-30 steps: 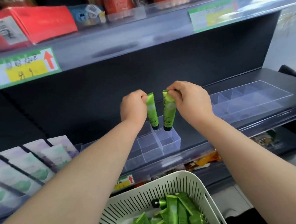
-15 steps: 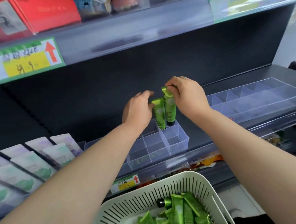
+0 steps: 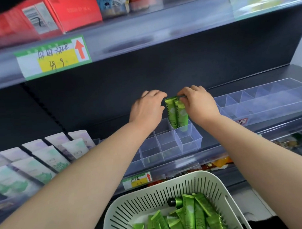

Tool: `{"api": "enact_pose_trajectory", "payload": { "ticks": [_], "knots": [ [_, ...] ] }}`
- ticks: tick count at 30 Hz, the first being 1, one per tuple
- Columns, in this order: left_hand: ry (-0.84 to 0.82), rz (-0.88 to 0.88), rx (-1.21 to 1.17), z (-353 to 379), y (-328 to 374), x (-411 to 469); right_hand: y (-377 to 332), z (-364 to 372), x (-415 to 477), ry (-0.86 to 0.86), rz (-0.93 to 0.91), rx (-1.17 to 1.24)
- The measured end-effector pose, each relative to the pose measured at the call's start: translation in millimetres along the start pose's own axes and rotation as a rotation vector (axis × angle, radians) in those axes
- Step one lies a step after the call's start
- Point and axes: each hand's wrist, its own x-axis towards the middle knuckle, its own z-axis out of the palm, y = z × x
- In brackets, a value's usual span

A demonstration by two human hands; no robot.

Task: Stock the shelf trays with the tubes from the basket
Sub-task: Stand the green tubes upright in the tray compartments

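Observation:
Two green tubes stand upright side by side, caps down, in the back right compartment of a clear divided tray (image 3: 170, 148) on the middle shelf. My left hand (image 3: 146, 109) holds the top crimp of the left tube (image 3: 171, 113) with its fingertips. My right hand (image 3: 199, 102) pinches the top of the right tube (image 3: 181, 115). The tray's other visible compartments hold nothing. Below, a white slotted basket (image 3: 151, 190) holds several more green tubes (image 3: 190, 216) lying loose.
A second, longer clear divided tray (image 3: 270, 105) sits to the right on the same shelf. Pale sachets (image 3: 43, 156) stand in rows at the left. The shelf above carries red boxes (image 3: 69, 11) and a price label (image 3: 53, 56).
Both hands have lowered the two tubes from above the tray into the back right compartment and brought them together. The view has shifted closer and lower.

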Motion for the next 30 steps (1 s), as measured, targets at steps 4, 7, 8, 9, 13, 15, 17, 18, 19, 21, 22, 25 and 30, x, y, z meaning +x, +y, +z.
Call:
{"api": "enact_pose_trajectory", "payload": {
  "ticks": [4,7,8,9,13,15,17,18,19,21,22,25,30],
  "knots": [
    [0.033,0.031,-0.026,-6.3,2.4,-17.7,-3.9,-9.5,-18.6,0.100,-0.061,-0.063],
    [0.094,0.082,-0.100,-6.2,7.0,-46.9,-5.3,-13.7,-50.0,0.144,-0.112,-0.091],
    [0.107,0.101,-0.119,-4.9,8.5,-59.2,-6.2,-12.8,-63.5,0.136,-0.125,-0.098],
    [0.114,0.126,-0.127,-1.7,9.0,-72.1,-6.4,-10.5,-78.5,0.125,-0.138,-0.099],
    [0.125,0.219,-0.164,15.5,9.2,-122.7,-9.3,4.1,-141.4,0.048,-0.165,-0.088],
    [0.095,0.149,-0.268,23.8,11.9,-152.2,-9.7,17.6,-176.1,-0.043,-0.145,-0.097],
    [0.014,0.038,-0.350,35.0,13.0,-180.6,-8.6,33.2,-205.7,-0.176,-0.110,-0.122],
    [-0.049,-0.008,-0.364,42.5,12.2,-193.6,-7.9,41.3,-217.2,-0.285,-0.082,-0.143],
    [-0.124,-0.047,-0.365,50.7,10.3,-205.2,-7.4,49.8,-227.1,-0.405,-0.048,-0.167],
    [-0.284,-0.141,-0.337,66.3,5.1,-224.3,-5.1,66.7,-240.8,-0.620,0.026,-0.198],
    [-0.351,-0.185,-0.312,73.8,2.2,-232.0,-3.8,74.0,-244.3,-0.694,0.059,-0.205],
    [-0.522,-0.273,-0.271,94.5,-6.8,-249.2,-2.6,94.1,-246.0,-0.823,0.146,-0.183],
    [-0.700,-0.296,-0.280,118.3,-13.5,-266.0,-2.0,121.4,-246.5,-0.948,0.226,-0.185]
  ]
}}
